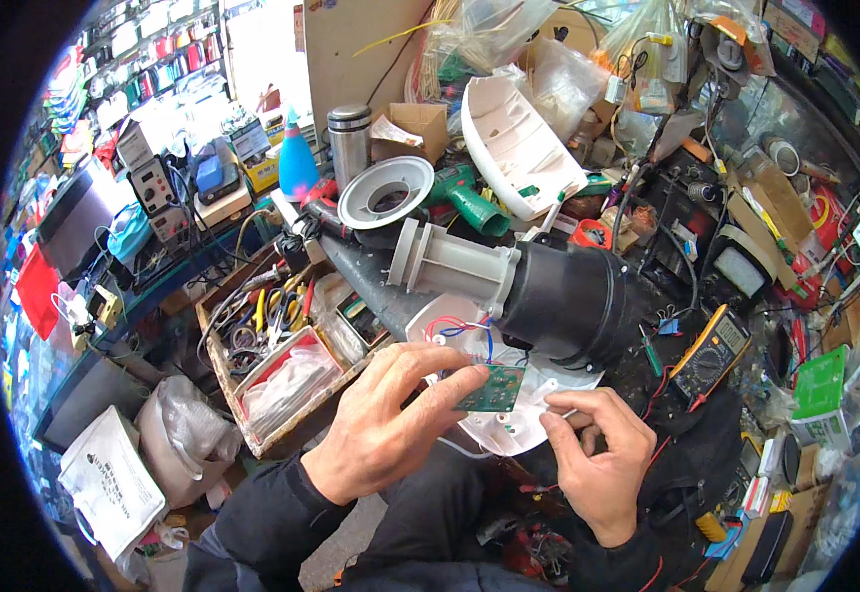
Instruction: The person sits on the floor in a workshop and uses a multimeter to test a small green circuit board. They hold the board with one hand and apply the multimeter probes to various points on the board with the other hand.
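My left hand (380,419) grips a small green circuit board (497,391) by its left edge, thumb and fingers pinched together. Red and blue wires (461,324) lie just behind the board, but where they end is hidden. Under it is a white plastic shell (514,434), tilted among the parts. To the right of the board, my right hand (602,462) is closed, its fingers curled and thumb close to the index finger near the shell's edge. What they hold, if anything, does not show. Beyond both hands lies a black motor housing (573,301) with a grey ribbed tube (459,264).
A wooden tray (221,365) of pliers and scissors sits to the left. On the right lies a yellow-edged multimeter (712,355) with leads. Behind the housing are a white curved cover (519,148), a green power tool (469,202), a steel flask (351,143) and a blue spray bottle (298,163).
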